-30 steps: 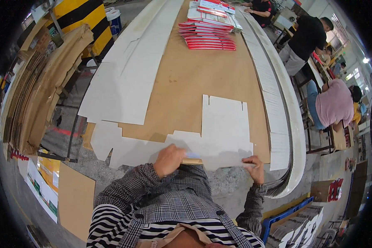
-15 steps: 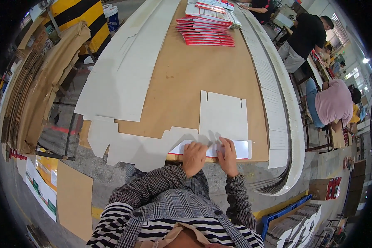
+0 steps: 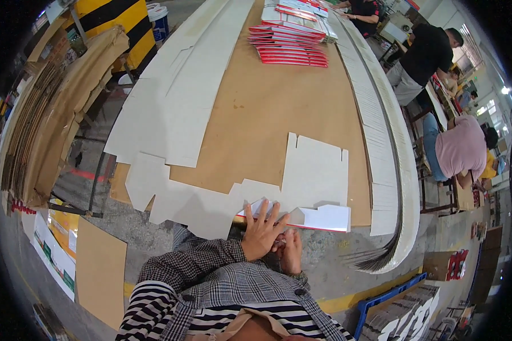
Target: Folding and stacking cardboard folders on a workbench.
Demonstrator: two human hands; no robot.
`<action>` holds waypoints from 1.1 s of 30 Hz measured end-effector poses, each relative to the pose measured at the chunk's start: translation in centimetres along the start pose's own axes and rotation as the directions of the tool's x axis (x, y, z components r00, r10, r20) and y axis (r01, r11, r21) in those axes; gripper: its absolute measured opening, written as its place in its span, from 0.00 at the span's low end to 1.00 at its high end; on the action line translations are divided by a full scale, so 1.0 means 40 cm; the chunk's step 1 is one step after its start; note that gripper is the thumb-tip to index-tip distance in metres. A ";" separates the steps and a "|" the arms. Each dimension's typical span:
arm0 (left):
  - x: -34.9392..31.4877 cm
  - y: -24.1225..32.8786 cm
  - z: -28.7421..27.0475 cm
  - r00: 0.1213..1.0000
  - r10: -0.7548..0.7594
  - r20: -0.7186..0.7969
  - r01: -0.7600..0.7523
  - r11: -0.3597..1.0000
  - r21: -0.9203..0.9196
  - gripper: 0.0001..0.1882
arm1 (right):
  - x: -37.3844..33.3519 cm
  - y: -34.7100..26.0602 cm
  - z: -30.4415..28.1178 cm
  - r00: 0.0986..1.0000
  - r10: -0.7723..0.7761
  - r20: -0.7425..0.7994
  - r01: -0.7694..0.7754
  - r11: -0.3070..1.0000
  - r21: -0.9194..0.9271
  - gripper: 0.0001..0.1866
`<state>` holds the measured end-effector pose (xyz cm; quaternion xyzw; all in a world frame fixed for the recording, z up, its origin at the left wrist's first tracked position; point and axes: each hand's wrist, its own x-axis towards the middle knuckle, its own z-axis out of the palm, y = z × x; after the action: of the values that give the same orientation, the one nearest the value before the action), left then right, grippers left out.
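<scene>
A large white die-cut cardboard blank lies at the near edge of the brown-topped table. Along its near side runs a folded glossy white flap with a thin red edge. My left hand is spread, its fingertips resting on the flap's left part. Close beside it, just off the table edge, my right hand has its fingers curled together. Whatever they hold, if anything, is hidden.
Folded red-and-white cardboard pieces are stacked at the far end. White sheets lie along the left, and a long row of overlapping white cards on the right. A co-worker in black stands at the right.
My right hand has left the flap and drawn back toward my body, its fingers curling. My left hand has opened wide over the flap's left part. The view has shifted slightly.
</scene>
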<state>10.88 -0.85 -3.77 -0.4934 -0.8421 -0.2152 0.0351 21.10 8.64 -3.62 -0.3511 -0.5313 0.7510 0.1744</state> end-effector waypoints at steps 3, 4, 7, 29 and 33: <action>0.002 0.044 -0.009 0.995 0.090 -0.036 -0.094 0.989 -0.114 0.27 | 0.042 -0.015 -0.019 0.989 -0.017 -0.150 0.057 0.962 0.266 0.05; -0.008 0.034 -0.005 0.998 0.067 -0.010 -0.068 0.984 -0.164 0.28 | 0.047 0.009 -0.027 0.981 -0.052 -0.186 0.102 0.956 0.274 0.05; -0.011 0.006 -0.013 0.993 0.026 -0.117 -0.071 0.916 -0.394 0.31 | 0.066 0.041 -0.028 0.893 -0.393 -0.219 0.350 0.913 -0.211 0.07; -0.115 -0.141 -0.306 0.923 0.072 0.378 -0.065 0.997 -0.031 0.56 | 0.194 -0.126 -0.275 0.689 -0.391 0.610 0.724 0.390 -0.569 0.25; -0.152 -0.275 -0.215 0.994 0.043 0.100 -0.052 0.995 0.082 0.41 | 0.196 -0.203 -0.345 0.759 -0.330 0.561 0.651 0.389 -0.652 0.19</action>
<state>3.37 -13.84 -1.24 -0.5214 -0.8391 -0.1539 0.0196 24.61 25.99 -1.42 -0.0776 -0.9171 0.3742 0.1134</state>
